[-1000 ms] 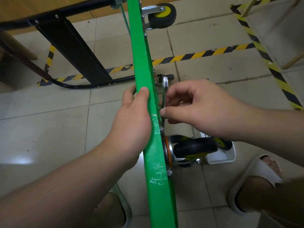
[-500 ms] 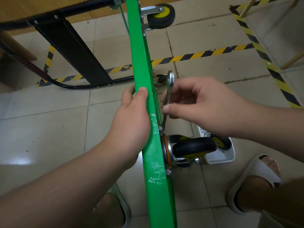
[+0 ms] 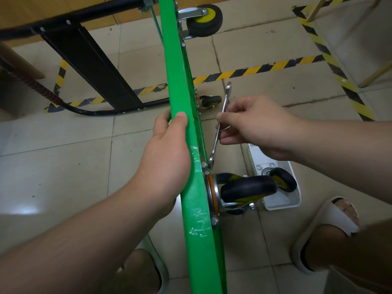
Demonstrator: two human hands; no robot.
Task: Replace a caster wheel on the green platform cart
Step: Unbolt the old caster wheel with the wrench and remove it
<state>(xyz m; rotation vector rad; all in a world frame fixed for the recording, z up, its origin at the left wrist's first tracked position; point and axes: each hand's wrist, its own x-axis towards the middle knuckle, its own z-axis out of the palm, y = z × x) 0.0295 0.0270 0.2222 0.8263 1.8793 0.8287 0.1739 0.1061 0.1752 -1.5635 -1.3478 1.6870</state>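
Tiled floor (image 3: 53,177), green cart (image 3: 175,81), wrench (image 3: 214,148)

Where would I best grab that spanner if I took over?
Likely grip the spanner by its slim shank near the free upper end, coming from the right: its lower head sits on a bolt beside the caster, and the green deck blocks the left.

The cart (image 3: 180,115) stands on edge; the left hand (image 3: 167,153) grips its rim, the right hand (image 3: 256,126) pinches a wrench (image 3: 219,132) set by the caster (image 3: 246,190).
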